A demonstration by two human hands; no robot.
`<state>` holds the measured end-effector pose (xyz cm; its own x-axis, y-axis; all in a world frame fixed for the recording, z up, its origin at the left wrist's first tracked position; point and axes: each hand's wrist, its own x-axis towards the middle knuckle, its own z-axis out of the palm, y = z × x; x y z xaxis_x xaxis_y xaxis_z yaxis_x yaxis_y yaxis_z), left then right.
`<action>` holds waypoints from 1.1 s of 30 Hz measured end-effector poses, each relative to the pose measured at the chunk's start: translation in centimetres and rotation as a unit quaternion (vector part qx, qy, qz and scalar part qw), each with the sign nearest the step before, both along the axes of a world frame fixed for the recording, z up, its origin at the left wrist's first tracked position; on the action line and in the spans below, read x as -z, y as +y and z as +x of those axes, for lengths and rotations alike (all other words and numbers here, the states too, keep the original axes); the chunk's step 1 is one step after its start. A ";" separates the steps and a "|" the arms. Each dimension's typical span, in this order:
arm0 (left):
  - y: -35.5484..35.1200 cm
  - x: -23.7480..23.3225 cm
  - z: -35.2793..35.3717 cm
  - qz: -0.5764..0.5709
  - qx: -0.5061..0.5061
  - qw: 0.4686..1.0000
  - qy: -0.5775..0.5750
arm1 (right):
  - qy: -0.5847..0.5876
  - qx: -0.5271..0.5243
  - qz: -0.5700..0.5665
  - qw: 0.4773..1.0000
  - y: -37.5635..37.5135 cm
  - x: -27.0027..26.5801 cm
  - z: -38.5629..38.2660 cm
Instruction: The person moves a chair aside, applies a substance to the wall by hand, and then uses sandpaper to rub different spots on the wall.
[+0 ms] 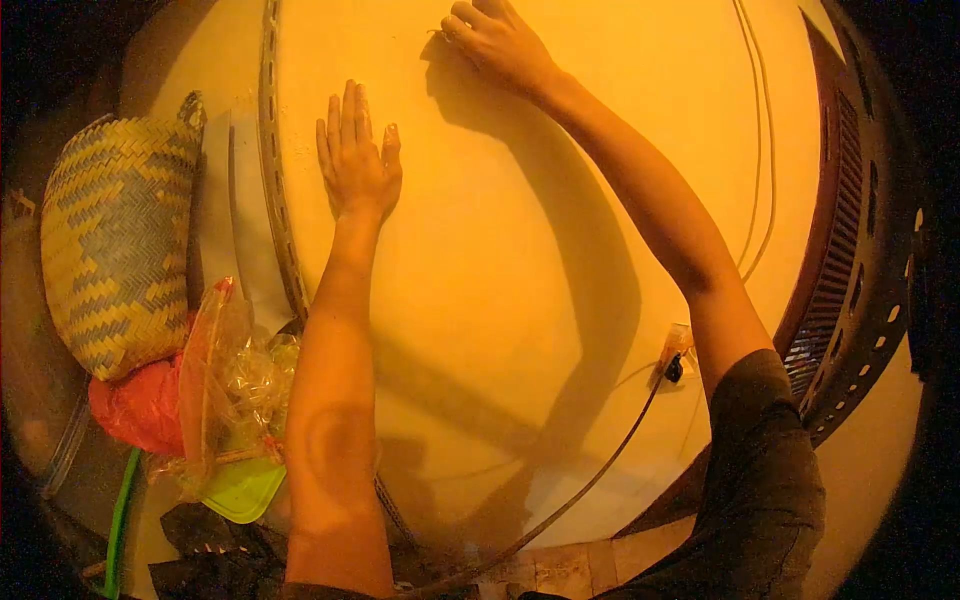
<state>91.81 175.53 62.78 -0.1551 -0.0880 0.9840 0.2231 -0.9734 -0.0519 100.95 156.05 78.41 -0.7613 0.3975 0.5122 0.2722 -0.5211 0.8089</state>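
Observation:
My left hand (358, 165) lies against the pale wall (470, 250), palm toward it, fingers stretched out and the thumb a little apart. It holds nothing. Higher up and to the right, my right hand (495, 42) is closed close to the same wall, its fingers curled. A tiny dark edge shows by its fingertips, too small to name, and my arm throws a broad shadow on the surface. White smears show on the fingertips of my left hand.
At left, a woven basket (125, 240) hangs above a red plastic bag (140, 412) and clear bags (255, 385). A perforated metal strip (272, 180) runs beside my left hand. A socket with a plug (674, 366) and cord sits at right, near a slatted vent (835, 220).

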 end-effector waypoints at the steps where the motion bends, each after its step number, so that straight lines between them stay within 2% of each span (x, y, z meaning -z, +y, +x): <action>1: 0.0 0.0 0.0 -0.001 -0.001 1.000 -0.002 | -0.002 -0.001 -0.001 1.000 0.6 0.3 0.1; 3: 0.0 0.1 0.0 0.004 -0.001 1.000 -0.001 | -0.077 -0.030 -0.089 0.993 2.0 1.4 0.9; 5: -0.2 0.1 -0.1 -0.003 -0.004 1.000 0.003 | -0.063 -0.030 -0.108 0.992 1.5 -1.5 1.7; 6: -0.2 0.2 -0.1 -0.012 -0.004 1.000 0.009 | -0.045 -0.028 -0.129 0.990 0.7 -2.2 -0.4; 7: -0.2 0.2 -0.1 -0.012 -0.005 1.000 0.009 | 0.050 0.008 -0.057 0.997 -0.2 -1.4 -2.1; 8: -0.2 0.1 -0.2 -0.006 0.003 1.000 0.005 | 0.050 0.007 -0.058 0.997 0.2 -1.6 -1.7; 11: 0.0 0.2 -0.2 -0.002 0.005 1.000 0.006 | -0.069 -0.016 -0.089 0.994 1.3 -1.2 0.0; 12: 0.0 0.1 -0.2 -0.004 0.002 1.000 0.007 | -0.072 -0.015 -0.087 0.994 0.8 -1.0 -0.3; 14: -0.1 0.2 -0.2 -0.002 0.004 1.000 0.006 | 0.018 -0.028 -0.050 0.998 -0.1 -0.7 -0.4; 15: -0.1 0.1 -0.2 -0.001 0.004 1.000 0.003 | 0.028 0.010 -0.015 0.999 -0.1 -1.1 -0.4; 19: -0.1 0.1 -0.2 0.001 0.010 1.000 -0.001 | -0.039 0.041 0.008 0.998 -0.8 -3.2 -0.3; 23: 0.0 0.1 -0.2 0.002 0.014 1.000 0.001 | -0.003 0.068 -0.038 0.997 -0.7 -3.4 -0.4; 25: 0.0 0.1 -0.2 0.003 0.016 1.000 0.000 | -0.035 0.005 -0.013 0.999 -0.2 -2.8 0.3; 26: 0.1 0.1 -0.1 0.004 0.013 1.000 -0.003 | -0.035 0.005 -0.012 0.999 0.3 -2.2 1.0; 28: 0.1 0.1 -0.1 0.006 0.010 1.000 -0.005 | -0.015 -0.056 -0.141 0.988 1.8 -0.3 1.6; 29: 0.1 0.1 -0.1 0.007 0.013 1.000 -0.006 | -0.065 -0.044 -0.145 0.986 2.0 1.5 0.7; 30: 0.1 0.1 -0.1 0.008 0.014 1.000 -0.007 | -0.038 0.001 -0.200 0.979 2.3 2.4 0.3; 32: 0.1 0.1 -0.2 0.006 0.010 1.000 -0.005 | -0.117 -0.038 -0.206 0.971 2.2 0.5 0.5; 33: 0.0 0.1 -0.2 0.005 0.006 1.000 -0.003 | -0.069 -0.062 -0.166 0.982 2.1 -1.1 1.2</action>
